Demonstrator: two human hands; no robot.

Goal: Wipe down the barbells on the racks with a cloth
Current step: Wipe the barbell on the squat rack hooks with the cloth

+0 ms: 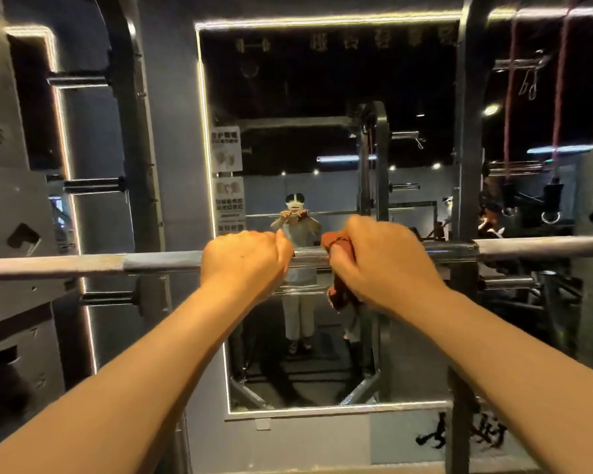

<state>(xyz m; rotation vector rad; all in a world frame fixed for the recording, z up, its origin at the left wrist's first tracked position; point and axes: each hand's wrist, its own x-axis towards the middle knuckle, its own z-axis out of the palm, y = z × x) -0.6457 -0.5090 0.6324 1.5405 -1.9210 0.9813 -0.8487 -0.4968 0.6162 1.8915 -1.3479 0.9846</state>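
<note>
A person's right hand (pixel 387 265) curls round a reddish-brown cloth (pixel 339 295), clamping it onto the barbell (pixel 83 265), and the left hand (pixel 243 265), just beside it, wraps bare round the same bar. Left of the grips the bar runs uncovered to the frame's edge; right of them it meets the rack upright (pixel 466 165) close by. A light-edged mirror (pixel 305 97) stands beyond.

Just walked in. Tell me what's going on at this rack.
A person is wiping a barbell that rests across the rack, in front of a wall mirror. The left hand grips the bare bar; the right hand holds a reddish-brown cloth around the bar just beside it.
</note>
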